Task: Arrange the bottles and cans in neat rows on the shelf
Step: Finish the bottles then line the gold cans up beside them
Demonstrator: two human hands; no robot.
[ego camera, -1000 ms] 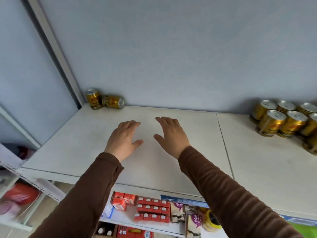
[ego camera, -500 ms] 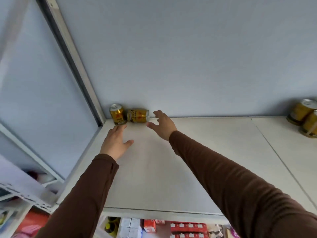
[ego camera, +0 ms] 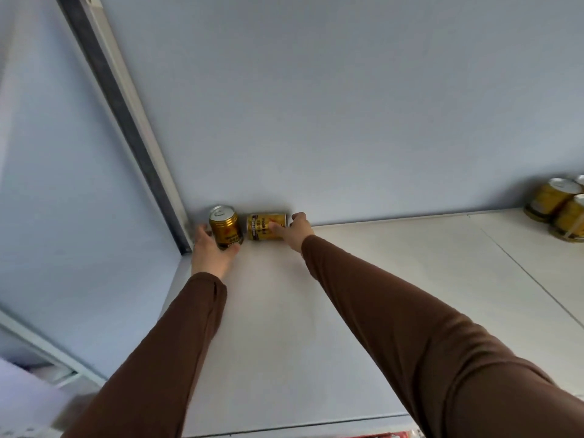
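Upright can [ego camera: 225, 228] is gripped by left hand [ego camera: 211, 255]; tipped can [ego camera: 266, 226] is clasped by right hand [ego camera: 296, 230], shelf [ego camera: 284, 327] back corner.

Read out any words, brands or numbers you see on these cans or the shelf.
Upright can: label print too blurred to read.
Can lying on its side: print on label, too small to read.
Cans at far right: nothing legible.
Shelf: no text.

Glossy gold metal cans [ego camera: 225, 230] on a smooth matt white shelf [ego camera: 363, 279].
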